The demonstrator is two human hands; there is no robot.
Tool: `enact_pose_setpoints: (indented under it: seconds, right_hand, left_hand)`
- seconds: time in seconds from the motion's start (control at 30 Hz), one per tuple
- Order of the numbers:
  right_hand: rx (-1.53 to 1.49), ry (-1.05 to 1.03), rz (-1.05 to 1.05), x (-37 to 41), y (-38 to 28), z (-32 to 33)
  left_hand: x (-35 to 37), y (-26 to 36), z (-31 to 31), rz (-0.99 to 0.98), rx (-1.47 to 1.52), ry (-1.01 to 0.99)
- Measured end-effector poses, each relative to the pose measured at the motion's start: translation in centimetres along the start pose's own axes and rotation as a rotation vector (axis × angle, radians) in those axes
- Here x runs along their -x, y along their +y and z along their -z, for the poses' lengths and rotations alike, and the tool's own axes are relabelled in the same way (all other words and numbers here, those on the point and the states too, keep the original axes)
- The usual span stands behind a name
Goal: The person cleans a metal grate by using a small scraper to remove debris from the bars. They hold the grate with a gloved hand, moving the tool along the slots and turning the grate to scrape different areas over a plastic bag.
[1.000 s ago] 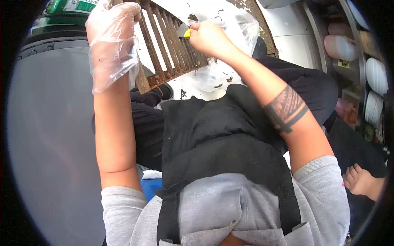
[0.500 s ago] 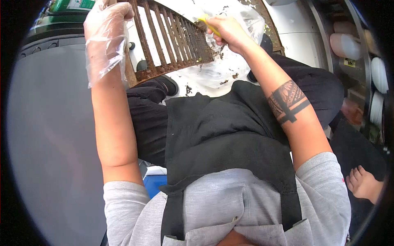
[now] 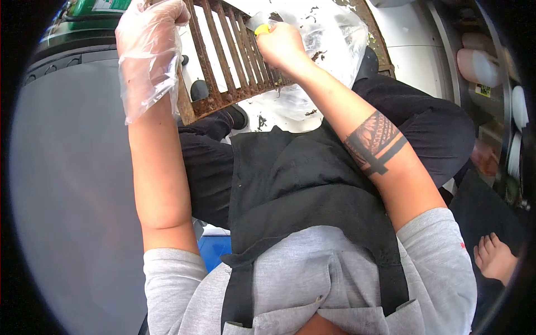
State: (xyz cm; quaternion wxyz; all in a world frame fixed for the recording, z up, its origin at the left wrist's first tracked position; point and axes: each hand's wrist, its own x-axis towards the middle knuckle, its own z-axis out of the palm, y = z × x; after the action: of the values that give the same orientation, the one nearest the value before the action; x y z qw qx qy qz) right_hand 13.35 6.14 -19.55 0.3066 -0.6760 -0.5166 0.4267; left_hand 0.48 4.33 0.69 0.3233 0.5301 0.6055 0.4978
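Note:
A brown, dirty slatted rack [image 3: 237, 50] is tilted at the top centre. My left hand [image 3: 149, 28], in a clear plastic glove, is closed at the rack's upper left edge; what its fingers grip is hidden. Bare, my right hand [image 3: 282, 47] is wrapped round a yellow-handled tool [image 3: 262, 29], whose grey blade lies over the slats. Dark scraps cling to the rack's right part. Beneath and beside it spreads a clear plastic bag [image 3: 335, 39] with dark bits on it.
A dark grey surface [image 3: 78, 184] fills the left side. Green containers [image 3: 92, 25] stand at the top left. Shelves on the right hold bottles [image 3: 477, 67] and white items. Another person's hand [image 3: 494, 257] shows at the lower right. A blue object [image 3: 215, 249] lies beside my apron.
My right hand has moved left with the yellow-handled tool, from the rack's right end onto its slats. The view and rack have shifted slightly.

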Motion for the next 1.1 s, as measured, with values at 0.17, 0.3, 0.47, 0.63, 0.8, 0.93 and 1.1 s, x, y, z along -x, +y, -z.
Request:
enact_pose_setpoints:
  seconds: [0.17, 0.3, 0.47, 0.63, 0.8, 0.93, 1.1]
  right_hand:
    - [-0.01, 0.049, -0.005, 0.5, -0.6, 0.1]
    - [-0.013, 0.137, 0.063, 0.8, 0.7, -0.6]
    - [-0.044, 0.143, 0.209, 0.2, 3.8, -1.2]
    - [-0.148, 0.13, 0.198, -0.2, 4.6, -2.2]
    - [-0.172, 0.119, 0.232, -1.1, 5.2, -2.3]
    - [-0.227, 0.095, 0.325, -2.7, 6.2, -2.3]
    - [-0.142, 0.033, 0.413, -6.1, 6.7, -1.6]
  left_hand:
    - [-0.4, -1.2, 0.4, -0.083, 0.078, -0.028]
    - [0.4, -0.8, 0.2, -0.095, 0.009, 0.02]
    - [-0.2, -0.9, 0.6, -0.055, 0.045, -0.016]
    - [-0.2, -0.7, 0.4, -0.063, -0.001, -0.021]
    - [0.1, 0.2, 0.4, -0.03, -0.073, -0.003]
    - [-0.1, -0.4, 0.5, -0.033, -0.018, -0.002]
    - [-1.3, -1.7, 1.5, -0.09, 0.025, 0.002]
